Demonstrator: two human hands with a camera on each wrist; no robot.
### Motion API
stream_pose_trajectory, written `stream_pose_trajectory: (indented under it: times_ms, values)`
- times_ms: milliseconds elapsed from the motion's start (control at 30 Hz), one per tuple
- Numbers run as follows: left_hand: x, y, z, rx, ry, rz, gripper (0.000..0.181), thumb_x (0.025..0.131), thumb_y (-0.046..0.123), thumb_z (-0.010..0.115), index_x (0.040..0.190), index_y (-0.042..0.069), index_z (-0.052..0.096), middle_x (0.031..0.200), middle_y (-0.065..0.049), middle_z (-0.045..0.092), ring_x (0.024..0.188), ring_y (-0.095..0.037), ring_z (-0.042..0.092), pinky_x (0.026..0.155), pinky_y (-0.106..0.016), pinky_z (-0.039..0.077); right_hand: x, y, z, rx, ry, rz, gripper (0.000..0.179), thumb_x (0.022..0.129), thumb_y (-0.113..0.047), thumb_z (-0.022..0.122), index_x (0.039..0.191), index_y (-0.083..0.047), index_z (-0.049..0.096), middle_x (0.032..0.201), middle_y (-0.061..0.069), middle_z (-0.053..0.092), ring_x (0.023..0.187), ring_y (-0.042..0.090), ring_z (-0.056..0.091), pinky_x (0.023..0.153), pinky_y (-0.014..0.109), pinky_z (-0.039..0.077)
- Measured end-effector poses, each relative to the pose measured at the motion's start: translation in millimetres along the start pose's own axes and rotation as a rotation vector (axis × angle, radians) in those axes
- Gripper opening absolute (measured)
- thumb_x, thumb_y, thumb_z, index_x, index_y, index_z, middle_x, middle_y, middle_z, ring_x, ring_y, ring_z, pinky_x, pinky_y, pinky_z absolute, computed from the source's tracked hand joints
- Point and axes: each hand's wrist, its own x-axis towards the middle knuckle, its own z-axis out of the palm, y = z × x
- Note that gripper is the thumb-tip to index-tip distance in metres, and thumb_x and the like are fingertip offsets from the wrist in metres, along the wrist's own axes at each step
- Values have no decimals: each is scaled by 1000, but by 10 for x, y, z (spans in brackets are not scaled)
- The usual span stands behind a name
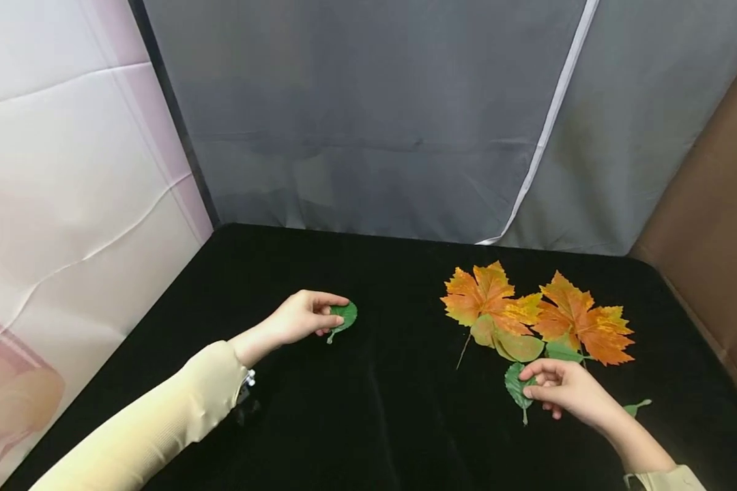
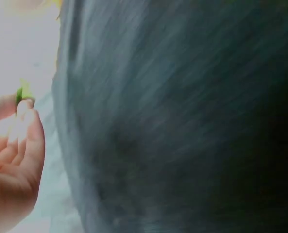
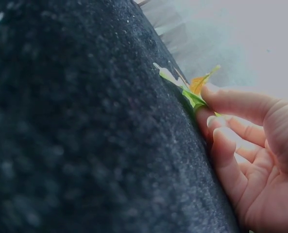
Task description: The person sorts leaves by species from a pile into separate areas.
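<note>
In the head view my left hand pinches a small green leaf between thumb and fingers over the left-middle of the black table. The left wrist view shows that hand at its left edge, a bit of green leaf at the fingertips. Toward the right, my right hand pinches another green leaf, its stem pointing down toward me. Seen from the right wrist, the thumb and forefinger of the right hand meet on the green leaf.
Two orange maple leaves lie beyond the right hand, with yellow-green leaves and a green leaf before them. Another green leaf is partly behind the right wrist. Grey cloth hangs behind the black table.
</note>
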Motion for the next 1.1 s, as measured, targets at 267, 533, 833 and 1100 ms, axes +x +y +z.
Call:
stream_pose_trajectory:
  times_ms: [267, 533, 833, 1100]
  values:
    - [-502, 39, 375, 60, -3, -21, 37, 86, 11, 72, 121, -1, 66, 60, 5, 56, 54, -10, 56, 49, -23, 44, -17, -5, -62, -42, 33, 18, 31, 89, -13, 70, 109, 8, 61, 75, 4, 61, 55, 11, 54, 47, 33, 51]
    - [-636, -12, 471, 128, 2, -45, 38, 82, 11, 75, 118, -1, 68, 56, 7, 56, 48, -7, 53, 46, -23, 43, -1, 2, -15, -56, 26, 13, 31, 88, -15, 71, 108, 6, 62, 75, 6, 61, 55, 12, 54, 48, 34, 51]
    - [-645, 162, 463, 493, -60, 13, 39, 82, 17, 77, 118, 4, 70, 51, 12, 51, 41, -4, 49, 43, -23, 44, -14, -37, 11, -26, 24, 19, 30, 89, -14, 69, 109, 8, 61, 75, 5, 61, 54, 12, 53, 47, 33, 51]
    - [-609, 276, 394, 847, -84, 61, 36, 68, 37, 87, 101, 23, 78, 72, 7, 66, 55, -9, 50, 47, -32, 44, 6, -40, -26, -9, -21, 30, 32, 89, -11, 69, 111, 10, 59, 75, 5, 60, 55, 11, 54, 46, 31, 50]
